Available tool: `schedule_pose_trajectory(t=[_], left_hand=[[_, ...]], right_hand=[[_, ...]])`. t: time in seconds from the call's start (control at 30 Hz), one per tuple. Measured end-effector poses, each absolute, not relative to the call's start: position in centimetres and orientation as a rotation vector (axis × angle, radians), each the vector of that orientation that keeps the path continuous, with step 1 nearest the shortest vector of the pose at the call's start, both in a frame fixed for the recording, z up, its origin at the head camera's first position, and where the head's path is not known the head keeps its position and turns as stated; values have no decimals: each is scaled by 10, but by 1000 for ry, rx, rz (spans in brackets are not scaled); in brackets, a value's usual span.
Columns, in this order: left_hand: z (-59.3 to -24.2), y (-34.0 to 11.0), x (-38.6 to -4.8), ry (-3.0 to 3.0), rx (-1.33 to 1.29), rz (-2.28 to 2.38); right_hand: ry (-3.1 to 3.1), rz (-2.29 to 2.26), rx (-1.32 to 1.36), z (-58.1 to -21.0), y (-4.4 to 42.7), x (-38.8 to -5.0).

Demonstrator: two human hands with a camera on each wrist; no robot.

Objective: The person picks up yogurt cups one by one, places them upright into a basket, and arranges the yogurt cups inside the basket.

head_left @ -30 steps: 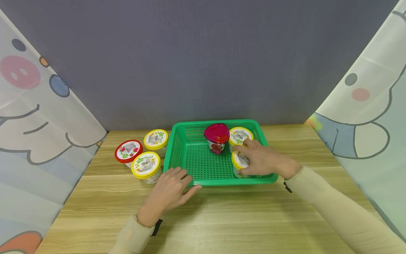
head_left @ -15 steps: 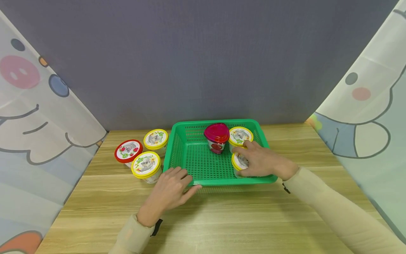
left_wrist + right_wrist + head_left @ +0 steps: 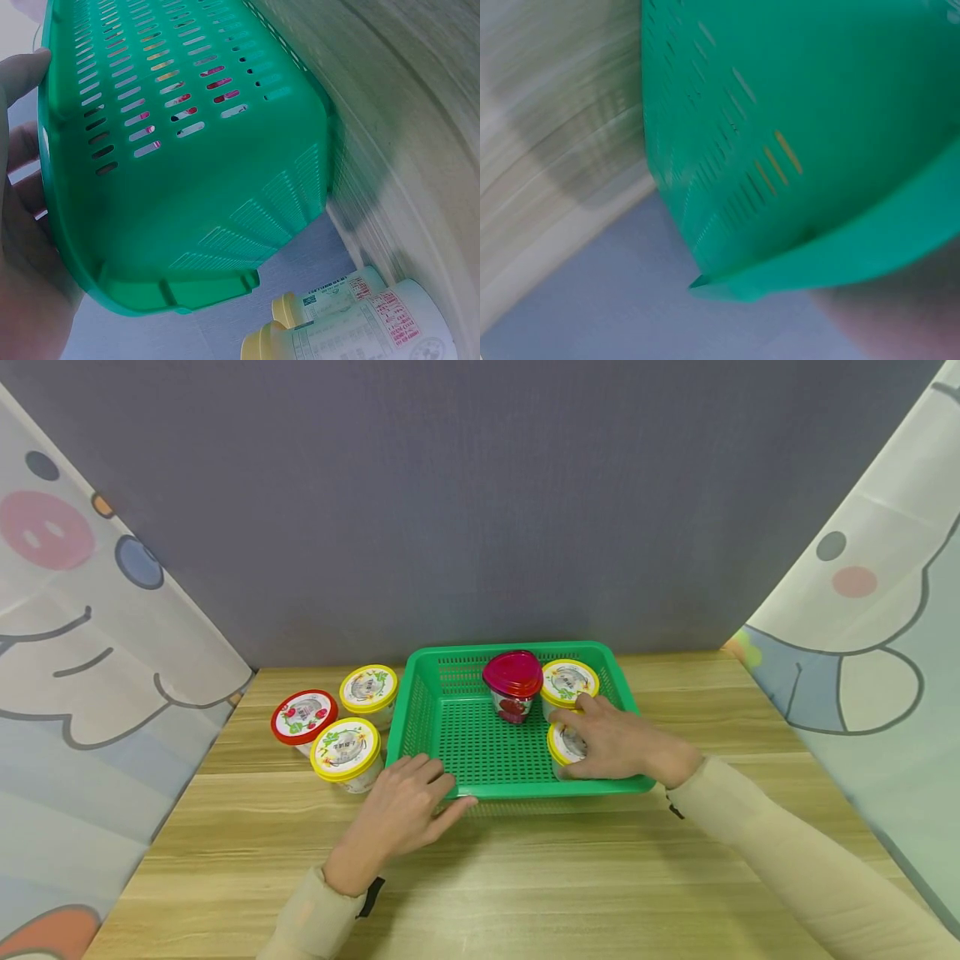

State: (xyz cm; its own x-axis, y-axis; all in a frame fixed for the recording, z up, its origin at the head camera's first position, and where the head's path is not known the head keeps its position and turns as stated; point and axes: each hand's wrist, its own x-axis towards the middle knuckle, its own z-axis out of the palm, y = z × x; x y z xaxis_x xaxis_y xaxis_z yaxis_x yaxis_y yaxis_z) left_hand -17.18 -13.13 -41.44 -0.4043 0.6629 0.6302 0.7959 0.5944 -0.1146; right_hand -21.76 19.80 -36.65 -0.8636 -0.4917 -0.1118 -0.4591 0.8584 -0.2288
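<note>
A green perforated plastic basket (image 3: 480, 789) stands on the table. Over its front left rim my left hand (image 3: 405, 802) hooks its fingers, with the thumb stretched along the outside; the left wrist view shows the hand at the basket's rim (image 3: 46, 172). Inside, at the right, my right hand (image 3: 618, 743) grips a round tub with a yellow-rimmed lid (image 3: 566, 743), fingers and thumb around it. Right behind stands a second yellow-lidded tub (image 3: 570, 681). Left of that sits a clear cup with a pink-red lid (image 3: 513, 675). The basket's wall (image 3: 840, 90) hides my right fingers in the right wrist view.
Left of the basket, on the wooden table (image 3: 480, 885), stand a red-lidded tub (image 3: 303, 714) and two yellow-lidded tubs, one in front (image 3: 347, 752) and one behind (image 3: 369, 687). A grey wall (image 3: 480, 527) rises behind. Cartoon-printed sheets flank both sides.
My right hand and forearm have shifted very slightly left, still at the same tub. The left hand, the basket and the other tubs have stayed in place.
</note>
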Motion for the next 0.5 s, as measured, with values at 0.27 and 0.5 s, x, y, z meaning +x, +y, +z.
schedule_pose_trajectory(t=[0.27, 0.5], left_hand=[[-414, -131, -172, -2192, -1150, -270], [-414, -131, -171, -2199, -1143, -267]], right_hand=[[2872, -274, -697, -365, 197, -215], [2893, -252, -720, -365, 197, -213]])
